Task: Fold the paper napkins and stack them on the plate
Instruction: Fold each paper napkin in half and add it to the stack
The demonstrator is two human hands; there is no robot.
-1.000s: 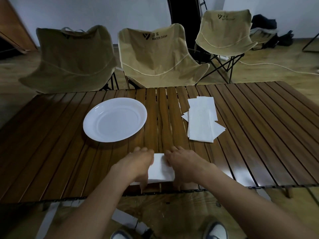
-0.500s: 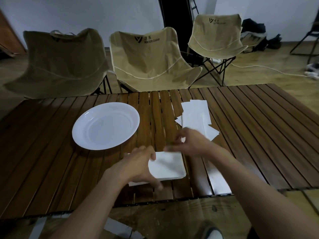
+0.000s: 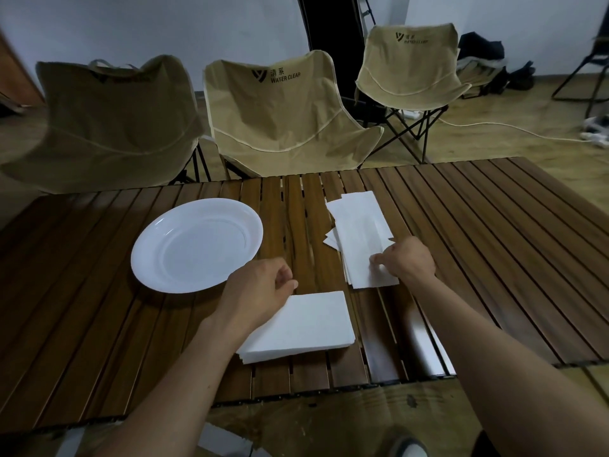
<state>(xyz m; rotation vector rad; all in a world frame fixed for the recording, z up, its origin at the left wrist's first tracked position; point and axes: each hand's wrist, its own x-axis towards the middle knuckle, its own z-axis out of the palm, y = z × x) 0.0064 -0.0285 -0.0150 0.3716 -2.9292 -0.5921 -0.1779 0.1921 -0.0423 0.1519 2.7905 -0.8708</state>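
A white round plate [image 3: 197, 244] lies on the slatted wooden table [image 3: 494, 245], left of centre, with nothing on it. A folded white napkin [image 3: 306, 324] lies flat near the table's front edge. My left hand [image 3: 255, 291] rests on its left corner with fingers curled loosely, gripping nothing that I can see. A loose pile of unfolded white napkins [image 3: 359, 235] sits right of the plate. My right hand [image 3: 407, 260] is on the pile's near right edge, its fingertips pinching the top napkin.
Three beige folding camp chairs [image 3: 280, 117] stand behind the table's far edge. A white cable [image 3: 514, 130] and a power strip lie on the wooden floor at the back right. Dark bags sit against the far wall.
My right hand left the folded napkin and moved forward and right to the pile, where it now pinches the top napkin. My left hand stays on the folded napkin.
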